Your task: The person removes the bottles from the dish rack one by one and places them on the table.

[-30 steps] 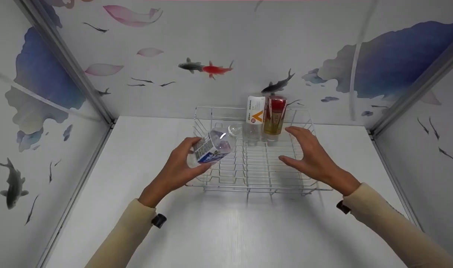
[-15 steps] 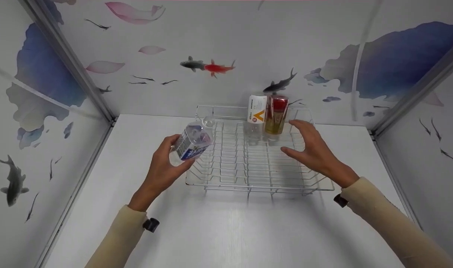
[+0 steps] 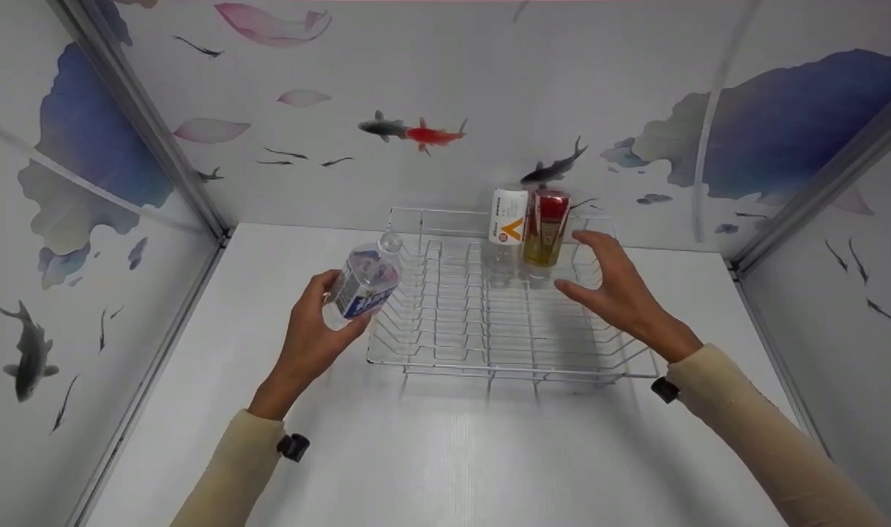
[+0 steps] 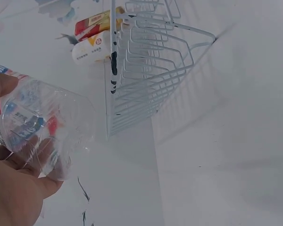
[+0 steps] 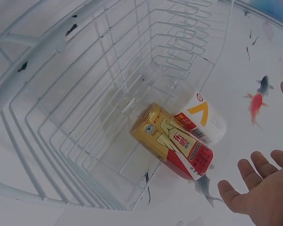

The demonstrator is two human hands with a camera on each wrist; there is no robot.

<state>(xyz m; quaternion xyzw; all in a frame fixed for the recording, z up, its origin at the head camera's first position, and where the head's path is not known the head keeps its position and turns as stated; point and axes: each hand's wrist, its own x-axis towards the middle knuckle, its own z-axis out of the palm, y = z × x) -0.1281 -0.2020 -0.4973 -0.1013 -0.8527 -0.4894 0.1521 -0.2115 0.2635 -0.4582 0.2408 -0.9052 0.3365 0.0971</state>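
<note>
My left hand grips a clear plastic bottle with a blue and white label, tilted with its neck up and to the right. It is at the left side of a white wire dish rack. In the left wrist view the bottle's clear base faces the rack. My right hand hovers by the rack's right side, fingers spread and holding nothing. Close to its fingertips, a gold and red bottle stands upside down in the back of the rack, beside a clear bottle with a white and orange label.
The rack stands on a white tabletop, near the back wall with painted fish. Side walls close in the table at left and right. Bent wire dividers run along the rack's left half.
My left hand has moved left with the bottle, from over the rack's left part to its left edge, and the bottle's neck has tipped upward. My right hand has barely shifted.
</note>
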